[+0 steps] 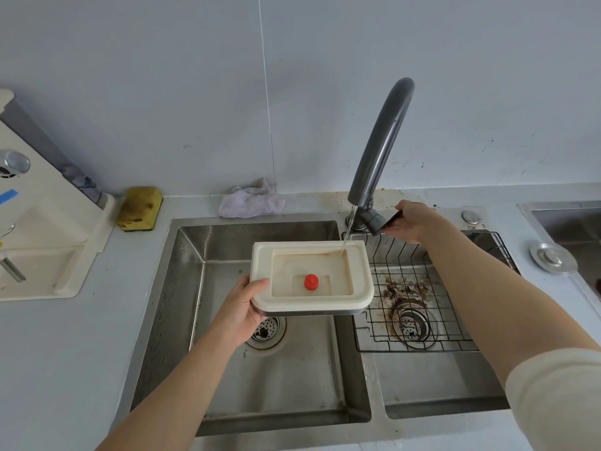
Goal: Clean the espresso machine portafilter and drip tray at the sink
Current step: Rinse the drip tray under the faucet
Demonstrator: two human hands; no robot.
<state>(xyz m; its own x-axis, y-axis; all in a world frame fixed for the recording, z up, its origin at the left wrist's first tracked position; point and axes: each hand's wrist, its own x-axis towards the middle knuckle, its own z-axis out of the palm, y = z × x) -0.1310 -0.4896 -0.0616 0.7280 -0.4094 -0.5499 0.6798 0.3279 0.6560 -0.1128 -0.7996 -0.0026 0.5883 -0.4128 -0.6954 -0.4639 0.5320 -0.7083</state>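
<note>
My left hand [242, 307] grips the left front corner of the cream drip tray [361, 271], held level over the left sink basin [292, 379]. A red float [311, 282] stands in the tray's stained well. A thin stream of water [348, 227] runs from the dark grey faucet [380, 151] into the tray's back right corner. At the faucet's base, my right hand [411, 221] holds the black faucet lever [388, 221]. No portafilter is in view.
A wire rack [455, 320] sits in the right basin over coffee grounds around its drain [413, 323]. A yellow sponge [140, 208] and a crumpled cloth [252, 201] lie behind the sink. The cream espresso machine [42, 229] stands on the left counter.
</note>
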